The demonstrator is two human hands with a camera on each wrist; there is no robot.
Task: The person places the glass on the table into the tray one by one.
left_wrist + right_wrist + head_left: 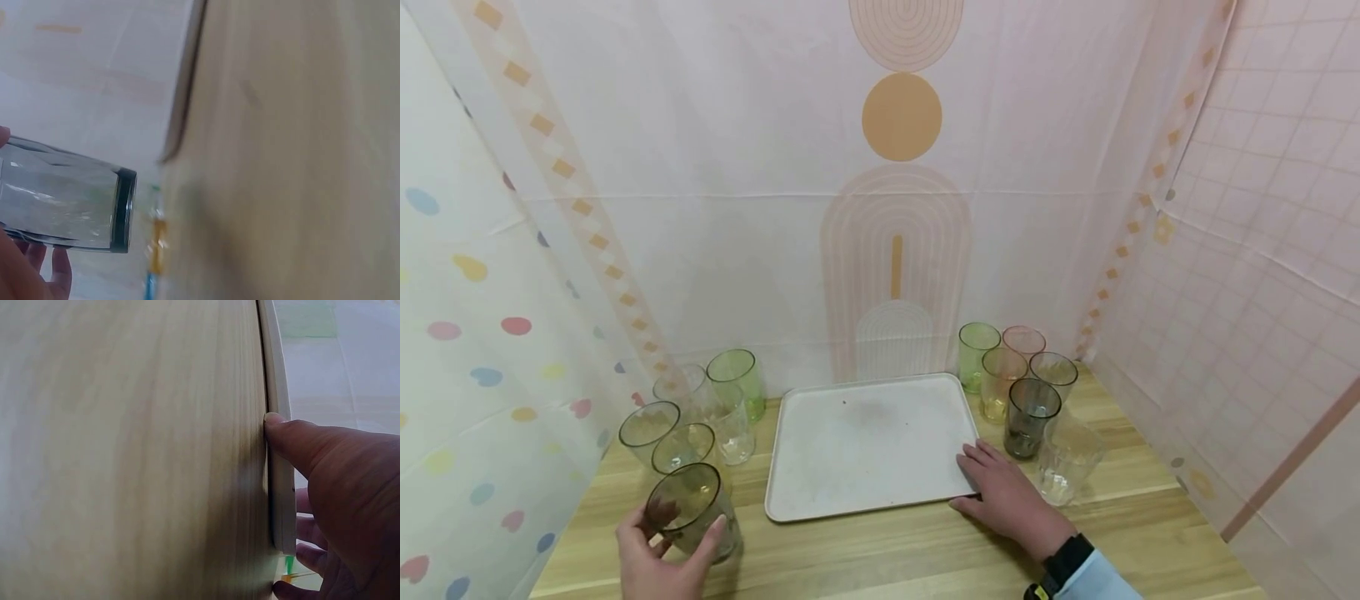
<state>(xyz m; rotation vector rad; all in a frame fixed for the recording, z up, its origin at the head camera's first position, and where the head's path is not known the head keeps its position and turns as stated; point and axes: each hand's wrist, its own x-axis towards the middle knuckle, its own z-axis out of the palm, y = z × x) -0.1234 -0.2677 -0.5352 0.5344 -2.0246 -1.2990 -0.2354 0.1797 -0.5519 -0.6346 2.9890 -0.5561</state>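
Observation:
My left hand (662, 567) grips a smoky grey glass tumbler (726, 533) round its side, thumb towards me and fingers behind. In the left wrist view the tumbler (62, 194) is raised, with a gap between its thick dark base and the tabletop. A white rectangular tray (865, 450) lies flat in the middle of the table. At its front right corner rests my right hand (1011, 504), fingers spread along the right edge. In the right wrist view the thumb of that hand (350, 500) touches the tray's front edge (284, 506).
Left of the tray stand several tumblers, among them a green one (737, 379), a clear one (733, 433) and a grey one (647, 429). To its right are a green tumbler (977, 358), a dark one (1032, 421), a clear one (1067, 467) and others. Patterned curtains (737, 250) border the wooden table.

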